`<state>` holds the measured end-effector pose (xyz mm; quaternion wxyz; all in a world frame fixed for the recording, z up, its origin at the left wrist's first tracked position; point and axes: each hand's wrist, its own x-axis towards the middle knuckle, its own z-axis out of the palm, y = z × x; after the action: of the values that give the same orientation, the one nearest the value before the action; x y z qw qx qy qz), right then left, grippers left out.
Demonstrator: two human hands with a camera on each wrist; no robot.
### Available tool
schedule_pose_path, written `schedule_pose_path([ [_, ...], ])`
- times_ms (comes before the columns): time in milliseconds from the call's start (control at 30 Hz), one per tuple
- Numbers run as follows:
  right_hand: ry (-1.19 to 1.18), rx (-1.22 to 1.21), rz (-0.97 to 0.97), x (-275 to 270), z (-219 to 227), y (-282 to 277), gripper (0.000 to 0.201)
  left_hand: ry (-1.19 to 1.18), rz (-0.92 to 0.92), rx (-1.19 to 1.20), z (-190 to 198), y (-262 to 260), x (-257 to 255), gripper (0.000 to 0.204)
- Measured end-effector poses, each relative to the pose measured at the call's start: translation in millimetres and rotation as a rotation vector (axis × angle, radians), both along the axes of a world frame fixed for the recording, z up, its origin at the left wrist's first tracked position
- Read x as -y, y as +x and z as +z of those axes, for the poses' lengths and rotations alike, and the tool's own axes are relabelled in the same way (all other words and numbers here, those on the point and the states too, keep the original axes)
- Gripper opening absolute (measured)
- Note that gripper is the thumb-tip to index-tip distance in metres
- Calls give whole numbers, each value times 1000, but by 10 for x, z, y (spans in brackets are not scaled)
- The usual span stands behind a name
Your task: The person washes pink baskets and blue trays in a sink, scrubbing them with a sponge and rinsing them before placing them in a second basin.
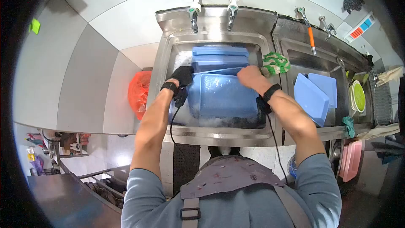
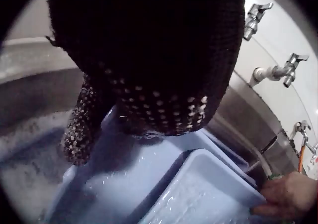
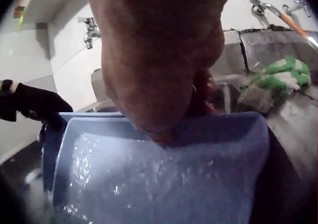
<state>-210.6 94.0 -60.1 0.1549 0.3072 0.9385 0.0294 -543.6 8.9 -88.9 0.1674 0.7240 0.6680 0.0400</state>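
Blue rectangular trays fill a soapy steel sink. My left hand (image 1: 182, 76), in a black dotted glove, grips the edge of a blue tray (image 2: 119, 169) at the sink's left; its fingertips are mostly hidden in the left wrist view. With my bare right hand (image 1: 251, 77) I hold the far rim of the front blue tray (image 1: 225, 97), fingers bent over the rim in the right wrist view. This front tray (image 3: 164, 179) is wet and tilted, its inside facing me. More blue trays (image 1: 220, 52) lean upright against the sink's back wall.
A green-and-white cloth (image 1: 276, 63) lies on the divider. The right-hand sink holds more blue trays (image 1: 310, 97) and a green-and-white round container (image 1: 357, 96). Taps (image 1: 233, 12) jut over the back edge. A red plastic bag (image 1: 140, 94) hangs left of the sink.
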Motion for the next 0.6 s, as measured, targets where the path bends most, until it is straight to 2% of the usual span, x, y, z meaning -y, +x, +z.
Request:
schedule_pose_path([
  [67, 98, -81, 104, 53, 171, 52, 17, 167, -1, 37, 262, 40, 148, 23],
  [200, 229, -230, 167, 226, 473, 223, 17, 256, 111, -64, 802, 119, 447, 23],
  [233, 256, -263, 124, 278, 525, 281, 14, 259, 119, -71, 821, 91, 521, 23],
  [300, 289, -302, 92, 360, 631, 341, 12, 482, 197, -29, 875, 18, 657, 24],
  [333, 302, -283, 42, 403, 679, 372, 13, 521, 179, -74, 933, 10, 733, 24],
  [467, 327, -321, -69, 402, 694, 446, 18, 593, 254, -91, 1102, 89, 956, 23],
  [600, 334, -360, -68, 413, 640, 516, 16, 654, 387, -91, 1123, 160, 1134, 23],
])
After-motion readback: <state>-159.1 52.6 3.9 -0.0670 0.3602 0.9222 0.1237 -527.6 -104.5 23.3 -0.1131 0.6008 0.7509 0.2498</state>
